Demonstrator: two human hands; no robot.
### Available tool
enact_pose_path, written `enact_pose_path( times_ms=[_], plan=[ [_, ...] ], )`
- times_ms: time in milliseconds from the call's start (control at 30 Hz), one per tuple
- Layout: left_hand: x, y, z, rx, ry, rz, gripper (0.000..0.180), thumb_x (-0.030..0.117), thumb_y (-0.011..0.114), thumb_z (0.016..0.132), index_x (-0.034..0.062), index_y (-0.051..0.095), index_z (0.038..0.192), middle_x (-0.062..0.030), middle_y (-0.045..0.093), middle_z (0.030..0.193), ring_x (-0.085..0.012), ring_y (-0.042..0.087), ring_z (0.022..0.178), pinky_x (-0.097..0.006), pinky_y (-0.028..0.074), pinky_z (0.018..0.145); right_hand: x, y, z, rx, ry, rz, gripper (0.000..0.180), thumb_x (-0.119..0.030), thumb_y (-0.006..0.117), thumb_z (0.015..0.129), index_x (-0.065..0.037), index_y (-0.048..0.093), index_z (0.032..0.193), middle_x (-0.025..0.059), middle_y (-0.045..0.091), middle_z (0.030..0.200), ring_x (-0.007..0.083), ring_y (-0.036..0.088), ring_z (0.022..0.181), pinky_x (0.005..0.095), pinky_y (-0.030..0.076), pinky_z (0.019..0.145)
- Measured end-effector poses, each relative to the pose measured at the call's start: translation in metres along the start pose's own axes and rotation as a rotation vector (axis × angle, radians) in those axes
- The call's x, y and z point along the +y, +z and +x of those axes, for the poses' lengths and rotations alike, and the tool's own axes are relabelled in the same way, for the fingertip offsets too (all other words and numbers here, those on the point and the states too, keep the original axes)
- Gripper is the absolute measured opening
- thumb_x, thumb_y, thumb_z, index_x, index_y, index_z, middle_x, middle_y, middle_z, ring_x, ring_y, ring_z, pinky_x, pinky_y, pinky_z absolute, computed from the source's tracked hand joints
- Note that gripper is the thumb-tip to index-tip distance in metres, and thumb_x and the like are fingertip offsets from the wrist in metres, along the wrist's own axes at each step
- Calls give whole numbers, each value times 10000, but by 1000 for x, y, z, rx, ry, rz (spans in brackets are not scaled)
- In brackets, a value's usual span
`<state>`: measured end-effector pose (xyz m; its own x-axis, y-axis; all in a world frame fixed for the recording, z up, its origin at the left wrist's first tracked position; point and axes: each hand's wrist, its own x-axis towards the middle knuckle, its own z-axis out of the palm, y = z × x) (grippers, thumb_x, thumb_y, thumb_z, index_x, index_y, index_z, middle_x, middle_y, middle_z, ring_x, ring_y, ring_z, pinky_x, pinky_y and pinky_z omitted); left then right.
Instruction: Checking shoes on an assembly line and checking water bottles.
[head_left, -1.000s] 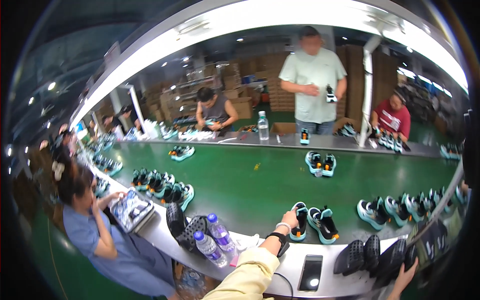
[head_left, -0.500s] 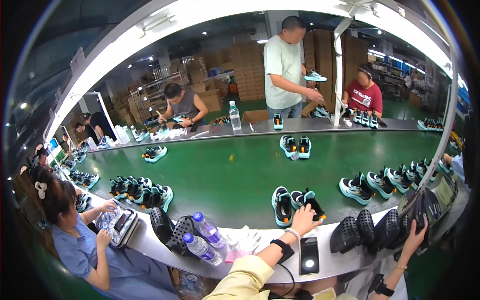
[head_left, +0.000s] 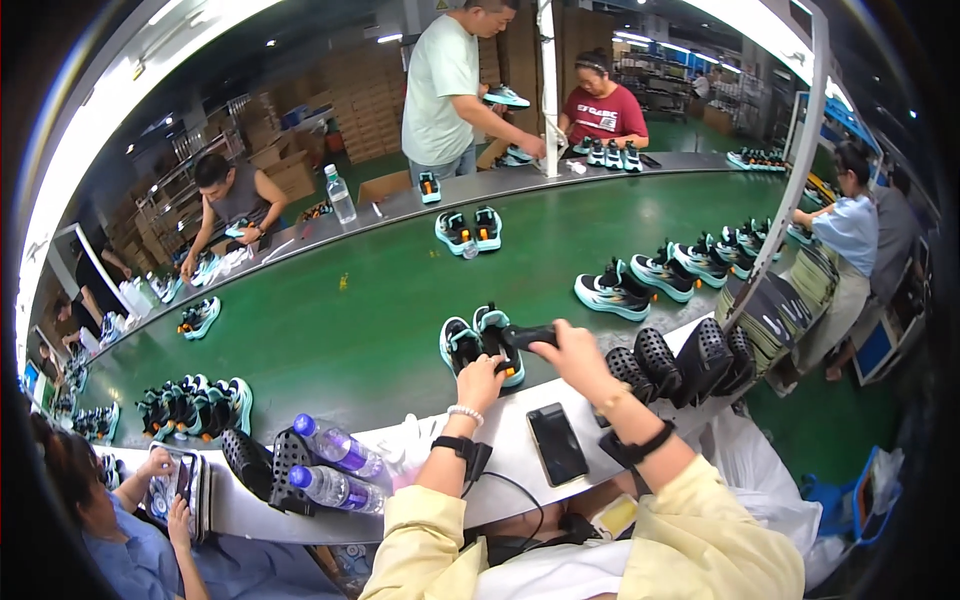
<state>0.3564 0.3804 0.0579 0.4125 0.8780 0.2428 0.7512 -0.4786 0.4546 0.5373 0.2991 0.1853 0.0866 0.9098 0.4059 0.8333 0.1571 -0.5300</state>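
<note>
A pair of black-and-turquoise sneakers stands on the green belt in front of me. My left hand [head_left: 480,380] is closed on the heel of the right-hand sneaker [head_left: 514,374]; the left-hand sneaker [head_left: 459,345] sits just beside it. My right hand [head_left: 574,358] grips a black shoe insert [head_left: 528,337], dark and elongated, its front end over the sneaker's opening. Whether the insert touches the shoe I cannot tell. Several perforated black shoe inserts [head_left: 656,362] stand on the white ledge to the right of my right forearm.
A phone [head_left: 557,443] lies on the ledge between my forearms. Purple-labelled bottles [head_left: 338,447], white gloves [head_left: 412,440] and more perforated inserts [head_left: 272,465] are left. Sneaker rows stand on the belt [head_left: 380,300] at both sides. Co-workers sit left and across; a white post [head_left: 800,170] rises right.
My right hand has come from the far right to the sneaker, bringing a black shoe insert. My left hand stays at the sneaker. The view has swung right and tilted.
</note>
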Motion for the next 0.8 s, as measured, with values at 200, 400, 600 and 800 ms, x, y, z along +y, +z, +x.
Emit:
enact_pose_path(
  times_ms=[200,400,600,800],
  plan=[
    [-12,0,-11,62,-22,35,268,275,671,833,152,698,1070,-92,648,953,-295,654,865,-435,521,763,2,102,47,-202,-73,-189,379,-335,723,821,27,640,897,198,677,818,359,674,838,421,546,764],
    [-26,-2,-17,86,-28,97,270,280,682,822,125,686,1044,-94,631,927,-300,651,855,-430,526,732,3,164,63,-160,-249,-493,264,-322,731,780,-63,690,815,116,697,805,269,692,792,385,550,689],
    [-29,-7,-19,61,-83,51,232,268,695,811,64,687,920,-105,644,986,-331,653,869,-441,532,766,-9,195,70,-266,94,-472,126,-122,622,832,-80,740,850,120,725,913,258,715,874,359,582,729],
    [-27,-5,-24,32,-123,61,276,274,705,810,41,674,955,-105,642,1000,-323,648,903,-440,525,798,5,228,82,-338,224,-517,181,-128,568,884,-84,738,926,112,725,979,254,709,934,358,578,780]
  ],
)
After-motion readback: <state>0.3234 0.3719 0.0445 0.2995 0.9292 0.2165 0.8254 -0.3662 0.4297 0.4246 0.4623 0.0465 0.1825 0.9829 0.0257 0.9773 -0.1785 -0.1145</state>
